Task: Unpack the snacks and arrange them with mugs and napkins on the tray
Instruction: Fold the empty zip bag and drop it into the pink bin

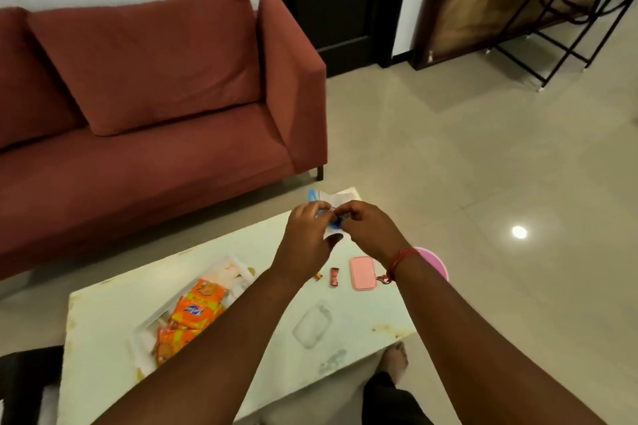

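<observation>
- Fingertips (pixel 324 209) of both hands are pinching together on the top edge of a blue-and-white snack packet (pixel 319 202), held in the air just above centre of the frame, over the far end of the table.
- Left hand (pixel 305 241) and right hand (pixel 371 231) are gripping it from opposite sides, knuckles nearly touching, as if pulling a seam apart; the packet is mostly hidden behind them.
- Thin film of this kind is probably handling light, crinkly and a little slippery, so the sealed top edge looks like the best place to take hold, and any brittle contents would argue against squeezing the body.
- Orange biscuit packets (pixel 193 312), glossy and flat, are lying overlapped inside a white rectangular tray (pixel 238 266) at lower left of centre.
- White table (pixel 103 338), smooth with yellowish stains, is also carrying a pink rounded-rectangle case (pixel 362 272), a small red wrapped sweet (pixel 334 277) and a clear plastic lid or container (pixel 312 324), hard to make out.
- Red thread bracelet (pixel 400 260) is circling the right wrist, with a pink round object (pixel 436 264) partly hidden behind it.
- Rust-red fabric sofa (pixel 155 79) is filling the upper left; mugs and napkins are not visible.
</observation>
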Demonstrator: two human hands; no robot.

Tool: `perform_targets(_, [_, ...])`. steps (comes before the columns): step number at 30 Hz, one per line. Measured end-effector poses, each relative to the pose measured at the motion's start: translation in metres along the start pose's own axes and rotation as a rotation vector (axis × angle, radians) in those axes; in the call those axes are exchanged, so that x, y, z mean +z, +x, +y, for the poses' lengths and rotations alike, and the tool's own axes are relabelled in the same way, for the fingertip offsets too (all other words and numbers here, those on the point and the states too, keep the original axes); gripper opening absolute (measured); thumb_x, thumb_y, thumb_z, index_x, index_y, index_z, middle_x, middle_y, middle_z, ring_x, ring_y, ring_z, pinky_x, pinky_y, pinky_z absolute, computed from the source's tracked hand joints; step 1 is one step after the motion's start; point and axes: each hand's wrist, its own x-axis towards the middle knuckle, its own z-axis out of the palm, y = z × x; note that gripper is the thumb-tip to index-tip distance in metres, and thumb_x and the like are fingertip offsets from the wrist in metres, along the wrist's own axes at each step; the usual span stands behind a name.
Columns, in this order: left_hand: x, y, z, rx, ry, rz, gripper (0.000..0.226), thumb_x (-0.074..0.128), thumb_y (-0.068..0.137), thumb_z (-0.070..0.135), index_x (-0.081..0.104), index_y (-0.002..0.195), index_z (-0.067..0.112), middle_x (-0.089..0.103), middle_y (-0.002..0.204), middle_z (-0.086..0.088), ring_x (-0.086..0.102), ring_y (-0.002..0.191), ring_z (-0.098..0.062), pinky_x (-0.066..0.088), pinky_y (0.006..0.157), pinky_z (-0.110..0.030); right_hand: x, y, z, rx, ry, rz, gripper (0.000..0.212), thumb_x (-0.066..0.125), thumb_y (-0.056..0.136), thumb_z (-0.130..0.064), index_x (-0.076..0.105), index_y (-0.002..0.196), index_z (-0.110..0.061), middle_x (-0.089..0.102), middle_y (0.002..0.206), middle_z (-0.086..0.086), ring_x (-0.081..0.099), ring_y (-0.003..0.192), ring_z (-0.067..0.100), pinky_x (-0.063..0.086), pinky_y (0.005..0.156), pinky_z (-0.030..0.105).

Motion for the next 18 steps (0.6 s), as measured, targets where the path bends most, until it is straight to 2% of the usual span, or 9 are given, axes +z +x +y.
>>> perform_targets(3, [0.056,0.031,0.029,-0.096,0.098,-0.270,0.060,0.058,0.091,0.049,0.045,0.143,0.021,0.038,0.154,-0.007,0.029,0.144,-0.029,0.024,0.117,-0.046,-0.045,0.031,0.066,0.080,-0.136,-0.005,0.030,0.055,0.092,-0.017,0.066,0.120,-0.019,0.066,0.124,0.002,0.059,0.111,0.021,0.043,0.094,0.026])
perform_targets(6, [0.114,0.054,0.046,-0.206,0.236,-0.455,0.072,0.040,0.095,0.059,0.019,0.155,0.025,0.013,0.165,-0.002,0.009,0.152,-0.025,0.014,0.119,-0.051,-0.084,0.063,0.142,0.227,-0.230,-0.066,0.040,0.053,0.094,-0.024,0.057,0.133,-0.019,0.059,0.135,0.007,0.055,0.121,0.027,0.042,0.104,0.033])
perform_targets(9, [0.160,0.064,0.049,-0.223,0.305,-0.553,0.076,0.033,0.095,0.063,0.005,0.157,0.027,0.003,0.166,-0.001,0.002,0.152,-0.026,0.011,0.119,-0.054,-0.103,0.089,0.221,0.379,-0.308,-0.135,0.042,0.050,0.094,-0.027,0.054,0.135,-0.017,0.065,0.121,0.008,0.062,0.106,0.026,0.048,0.098,0.038])
perform_targets(13, [0.214,0.073,0.042,-0.235,0.382,-0.639,0.082,0.017,0.090,0.071,-0.004,0.156,0.028,-0.004,0.166,-0.004,-0.002,0.152,-0.031,0.010,0.118,-0.058,-0.105,0.121,0.316,0.534,-0.344,-0.213,0.037,0.047,0.097,-0.026,0.054,0.130,-0.011,0.062,0.091,0.003,0.062,0.086,0.023,0.051,0.082,0.033])
perform_targets(16, [0.254,0.077,0.033,-0.231,0.428,-0.657,0.088,0.001,0.085,0.078,-0.004,0.156,0.028,-0.003,0.166,-0.006,0.000,0.152,-0.033,0.012,0.117,-0.060,-0.094,0.147,0.374,0.613,-0.330,-0.230,0.034,0.047,0.097,-0.023,0.056,0.127,-0.009,0.063,0.094,0.007,0.064,0.088,0.026,0.056,0.083,0.038])
perform_targets(18, [0.275,0.078,0.028,-0.234,0.429,-0.668,0.088,0.002,0.083,0.077,-0.002,0.156,0.028,-0.002,0.166,-0.006,0.001,0.152,-0.034,0.013,0.117,-0.061,-0.084,0.160,0.404,0.653,-0.341,-0.255,0.034,0.047,0.097,-0.023,0.056,0.127,-0.008,0.065,0.101,0.011,0.065,0.093,0.029,0.056,0.088,0.042])
